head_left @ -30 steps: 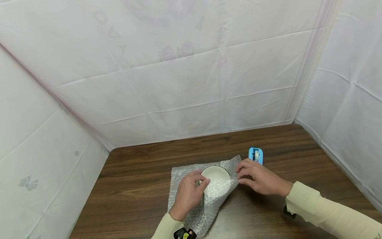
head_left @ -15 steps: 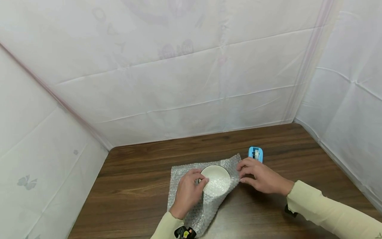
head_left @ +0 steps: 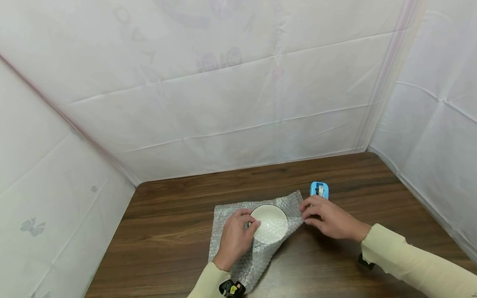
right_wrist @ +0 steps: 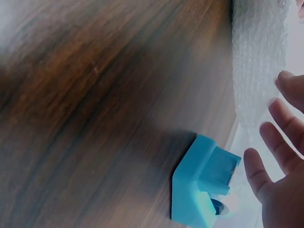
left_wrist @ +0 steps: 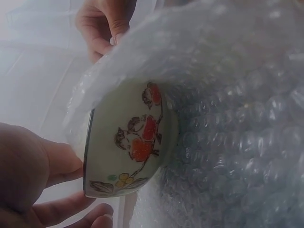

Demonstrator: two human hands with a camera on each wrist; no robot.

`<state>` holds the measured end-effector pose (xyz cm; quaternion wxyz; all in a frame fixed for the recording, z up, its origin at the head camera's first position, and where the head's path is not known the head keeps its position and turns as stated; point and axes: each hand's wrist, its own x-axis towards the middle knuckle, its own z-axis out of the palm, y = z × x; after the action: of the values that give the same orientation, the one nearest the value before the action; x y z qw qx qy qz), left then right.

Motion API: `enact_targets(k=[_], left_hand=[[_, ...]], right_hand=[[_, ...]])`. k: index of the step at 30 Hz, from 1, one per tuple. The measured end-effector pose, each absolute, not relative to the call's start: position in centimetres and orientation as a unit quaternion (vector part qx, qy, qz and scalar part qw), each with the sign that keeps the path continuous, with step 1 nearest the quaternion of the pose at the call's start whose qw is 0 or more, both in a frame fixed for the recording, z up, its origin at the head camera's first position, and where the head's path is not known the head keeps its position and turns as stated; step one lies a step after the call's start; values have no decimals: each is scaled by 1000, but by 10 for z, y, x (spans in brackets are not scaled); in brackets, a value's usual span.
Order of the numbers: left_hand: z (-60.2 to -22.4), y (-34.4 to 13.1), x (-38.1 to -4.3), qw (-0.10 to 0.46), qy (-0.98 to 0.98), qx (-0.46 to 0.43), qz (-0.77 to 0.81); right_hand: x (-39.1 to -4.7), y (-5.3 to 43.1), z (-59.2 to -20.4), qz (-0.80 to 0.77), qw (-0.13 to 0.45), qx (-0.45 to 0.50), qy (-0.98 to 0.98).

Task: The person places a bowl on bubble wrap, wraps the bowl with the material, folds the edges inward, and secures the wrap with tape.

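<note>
A white bowl (head_left: 270, 217) with a dark rim stands on a sheet of bubble wrap (head_left: 223, 217), part of which is folded up over its near side. Red birds on a branch decorate the bowl's outer wall (left_wrist: 133, 142) in the left wrist view. My left hand (head_left: 235, 236) grips the bowl's left rim between thumb and fingers. At the sheet's right side, my right hand (head_left: 329, 217) pinches the raised edge of the wrap. The right wrist view shows its fingers (right_wrist: 275, 140) beside the wrap.
A blue tape dispenser (head_left: 319, 188) stands on the dark wooden table (head_left: 167, 215) just beyond my right hand. White sheeting (head_left: 208, 116) encloses the table at the back and both sides.
My right hand has moved slightly right and away from me, drawing the edge of the bubble wrap outward from the bowl. My left hand stays at the rim.
</note>
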<state>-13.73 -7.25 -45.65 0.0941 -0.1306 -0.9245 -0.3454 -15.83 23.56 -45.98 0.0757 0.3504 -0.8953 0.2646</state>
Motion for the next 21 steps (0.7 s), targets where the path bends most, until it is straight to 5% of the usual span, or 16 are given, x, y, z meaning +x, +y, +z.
enact_targets(k=[21], left_hand=[[-461,-71,-138,123,-926,-136,-331]], right_hand=[[-167,241,-453,266,46,267,-925]])
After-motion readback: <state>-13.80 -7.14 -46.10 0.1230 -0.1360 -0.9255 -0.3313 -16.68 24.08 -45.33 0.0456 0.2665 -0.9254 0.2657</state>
